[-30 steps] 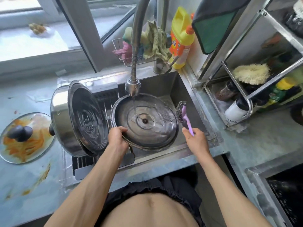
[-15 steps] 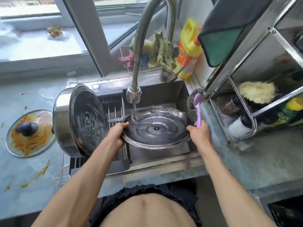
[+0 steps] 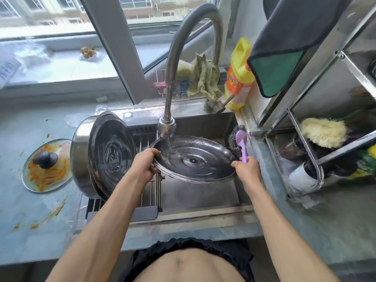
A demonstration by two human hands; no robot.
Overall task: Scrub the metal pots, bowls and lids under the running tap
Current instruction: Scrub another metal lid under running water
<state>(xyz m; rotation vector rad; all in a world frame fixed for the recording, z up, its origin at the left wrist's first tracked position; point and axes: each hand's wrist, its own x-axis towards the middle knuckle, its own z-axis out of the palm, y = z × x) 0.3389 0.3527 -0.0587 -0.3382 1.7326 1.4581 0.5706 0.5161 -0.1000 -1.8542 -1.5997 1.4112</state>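
A large round metal lid [image 3: 195, 159] is held nearly flat over the sink, inner side up. Water from the tap head [image 3: 166, 127] runs onto its left part. My left hand [image 3: 144, 162] grips the lid's left rim. My right hand [image 3: 247, 167] holds the lid's right rim and also grips the purple handle of a steel-wool scrubber [image 3: 238, 139], which points up and away from the lid. On the drying rack to the left, a big metal pot [image 3: 81, 151] lies on its side with a metal lid [image 3: 112, 153] leaning in its mouth.
A dirty glass lid [image 3: 47, 165] with a black knob lies on the counter at left. Detergent bottle [image 3: 240, 76] and cloths [image 3: 204, 78] stand behind the sink [image 3: 203, 196]. A metal shelf rack [image 3: 305, 143] with brushes and bottles stands right of the sink.
The lid went from tilted toward me, held by the left hand alone, to nearly flat between both hands. The right hand with the scrubber came to the lid's right rim. The camera tilted up.
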